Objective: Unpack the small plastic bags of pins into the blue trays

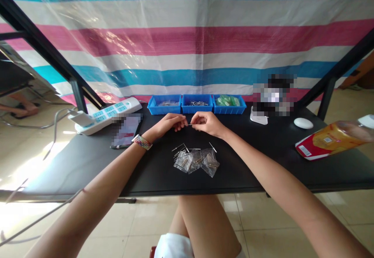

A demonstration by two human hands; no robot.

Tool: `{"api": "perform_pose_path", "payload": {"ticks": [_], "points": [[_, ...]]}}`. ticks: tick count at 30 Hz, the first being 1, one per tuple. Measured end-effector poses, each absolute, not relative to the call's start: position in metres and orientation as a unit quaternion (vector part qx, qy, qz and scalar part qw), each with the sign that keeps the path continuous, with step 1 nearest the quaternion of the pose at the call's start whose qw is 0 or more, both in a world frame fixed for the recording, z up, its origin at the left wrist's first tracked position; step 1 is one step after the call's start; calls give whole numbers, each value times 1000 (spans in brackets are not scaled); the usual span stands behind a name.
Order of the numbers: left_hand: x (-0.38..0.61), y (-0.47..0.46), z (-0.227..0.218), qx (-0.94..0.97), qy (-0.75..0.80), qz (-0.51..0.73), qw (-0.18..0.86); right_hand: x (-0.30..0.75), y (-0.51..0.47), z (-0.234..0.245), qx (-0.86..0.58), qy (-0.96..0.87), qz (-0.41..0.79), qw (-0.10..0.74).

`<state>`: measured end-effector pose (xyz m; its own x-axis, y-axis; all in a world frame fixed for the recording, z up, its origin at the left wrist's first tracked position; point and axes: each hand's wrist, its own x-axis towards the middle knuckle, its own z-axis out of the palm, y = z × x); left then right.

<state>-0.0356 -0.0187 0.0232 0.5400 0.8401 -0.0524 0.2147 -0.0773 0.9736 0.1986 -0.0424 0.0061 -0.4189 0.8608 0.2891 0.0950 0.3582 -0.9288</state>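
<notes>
My left hand (173, 122) and my right hand (206, 123) meet above the middle of the black table, fingertips closed. Between them runs a thin metal pin (189, 124), with a finger pinch at each end; its exact shape is too small to make out. Nearer to me lies a loose pile of silver pins (179, 152), which look like blind rivets. Beside and partly over them are several small clear plastic bags (195, 161) with metal pieces inside. Behind my hands stands a blue bin (197, 109) holding more silver pins.
Another blue bin (163, 110) holds clear bags; a third blue bin (229, 110) holds green packets. At left lie a power strip (112, 113) and a phone (128, 129). At right are a white box (259, 117), a white oval object (303, 123) and a tilted bottle (330, 139).
</notes>
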Motion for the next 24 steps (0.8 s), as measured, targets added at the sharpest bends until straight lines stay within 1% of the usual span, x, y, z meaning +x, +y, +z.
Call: {"api": "perform_pose_path", "payload": {"ticks": [4, 7, 13, 16, 24], "points": [[-38, -17, 21, 683, 387, 266, 560, 192, -46, 6, -338, -700, 428, 460], [-39, -16, 21, 690, 383, 265, 554, 191, -48, 7, -340, -696, 429, 465], [-37, -19, 24, 693, 376, 298, 538, 190, -52, 8, -361, -616, 526, 461], [-36, -19, 23, 695, 376, 304, 532, 189, -52, 8, -366, -588, 551, 466], [-37, -16, 18, 656, 389, 298, 573, 187, -50, 7, -378, -571, 510, 521]]}}
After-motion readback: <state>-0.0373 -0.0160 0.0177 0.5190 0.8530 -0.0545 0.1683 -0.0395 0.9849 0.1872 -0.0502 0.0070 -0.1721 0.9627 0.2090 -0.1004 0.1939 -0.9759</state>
